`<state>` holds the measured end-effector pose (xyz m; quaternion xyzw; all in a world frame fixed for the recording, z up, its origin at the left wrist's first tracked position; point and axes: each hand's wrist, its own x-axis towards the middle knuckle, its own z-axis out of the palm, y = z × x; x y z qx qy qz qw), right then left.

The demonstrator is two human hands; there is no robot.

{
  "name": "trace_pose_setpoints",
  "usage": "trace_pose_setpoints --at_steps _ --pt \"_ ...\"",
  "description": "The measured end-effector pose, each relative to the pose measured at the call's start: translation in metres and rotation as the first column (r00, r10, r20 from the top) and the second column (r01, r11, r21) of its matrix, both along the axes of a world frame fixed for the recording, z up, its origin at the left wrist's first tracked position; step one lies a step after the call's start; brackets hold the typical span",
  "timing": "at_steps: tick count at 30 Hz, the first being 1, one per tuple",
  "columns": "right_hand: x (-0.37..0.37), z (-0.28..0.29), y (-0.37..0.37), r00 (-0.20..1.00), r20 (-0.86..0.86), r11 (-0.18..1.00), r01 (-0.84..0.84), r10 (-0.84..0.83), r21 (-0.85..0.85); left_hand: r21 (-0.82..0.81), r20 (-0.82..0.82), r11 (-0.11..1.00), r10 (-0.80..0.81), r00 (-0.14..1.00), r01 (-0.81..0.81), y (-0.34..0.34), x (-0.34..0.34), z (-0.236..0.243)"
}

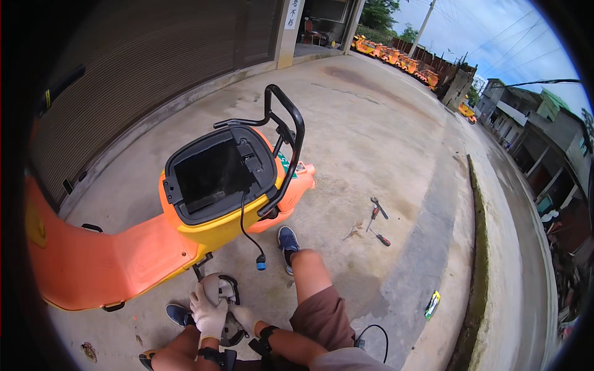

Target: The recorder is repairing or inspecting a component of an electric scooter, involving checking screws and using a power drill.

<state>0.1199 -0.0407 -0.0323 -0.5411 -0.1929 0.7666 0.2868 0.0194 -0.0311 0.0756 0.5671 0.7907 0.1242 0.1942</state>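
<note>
Nearest is the person's grey shirt [354,360]. From the left: an orange-and-yellow scooter [145,247]; the gloved left hand [210,314] against a rounded grey-and-black case [213,288] on the ground between the shoes [179,315]; the gloved right hand [246,317] beside it. I can't tell either hand's finger grip. Farther right lie screwdrivers [383,240].

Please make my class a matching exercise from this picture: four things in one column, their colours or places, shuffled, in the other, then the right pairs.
Column one
1. Scooter
2. Cable plug
3. Gloved left hand
4. Wrench

Column two
A. Blue at its lower end
B. On the concrete, beside screwdrivers
C. Mostly orange and yellow
D. Against a grey-and-black part

Right pairs: 1-C, 2-A, 3-D, 4-B
</note>
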Motion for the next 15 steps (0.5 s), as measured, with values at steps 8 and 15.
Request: trace_pose_setpoints --at_steps 8,15 --pt "0.012 -0.026 -0.022 0.983 -0.051 0.982 0.178 -0.175 0.062 0.066 -0.046 0.983 -0.171 0.984 0.173 -0.009 0.032 0.01" --pt "0.021 -0.011 -0.022 0.912 -0.303 0.957 0.235 -0.277 -0.168 0.101 -0.08 0.985 -0.135 0.988 0.143 -0.009 0.027 0.012"
